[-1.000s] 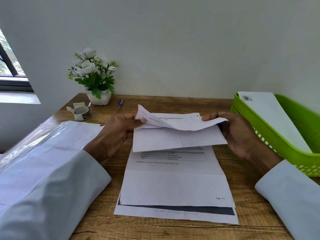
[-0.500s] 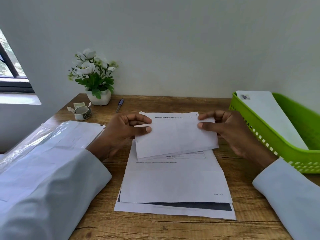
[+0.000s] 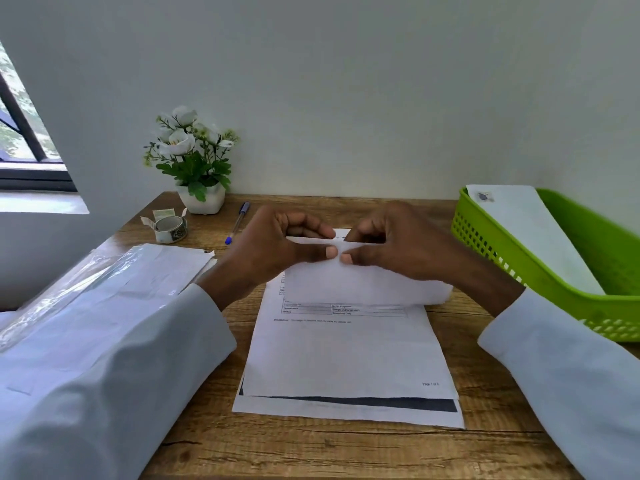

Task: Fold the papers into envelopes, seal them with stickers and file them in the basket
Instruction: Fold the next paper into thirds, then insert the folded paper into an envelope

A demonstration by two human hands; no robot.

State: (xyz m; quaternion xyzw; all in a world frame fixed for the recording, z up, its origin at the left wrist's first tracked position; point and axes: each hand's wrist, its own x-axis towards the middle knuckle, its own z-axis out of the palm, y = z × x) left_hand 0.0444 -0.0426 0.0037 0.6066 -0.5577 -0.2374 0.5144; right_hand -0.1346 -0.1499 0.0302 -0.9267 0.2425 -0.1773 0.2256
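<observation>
I hold the folded white paper sheet (image 3: 363, 282) with both hands, just above the flat stack of printed white papers (image 3: 346, 358) on the wooden table (image 3: 346, 452); this stack is my landmark. My left hand (image 3: 277, 247) and my right hand (image 3: 398, 244) pinch the upper edge of the sheet, thumbs in front and curled fingers behind, and the two thumb tips nearly touch at the middle. To do this step well, I think I should keep the edges aligned, lay the sheet down on the stack, and run the thumbs outward from the centre, so the crease becomes sharp and straight. Compared with half a second ago, my hands have moved from the two sides of the sheet to its centre, and the sheet sits lower over the stack's printed table. The roll of white sticker tape (image 3: 169, 228) waits far left behind the stack. The green plastic basket (image 3: 554, 299), right of the stack, already holds one white sealed envelope (image 3: 530, 237).
</observation>
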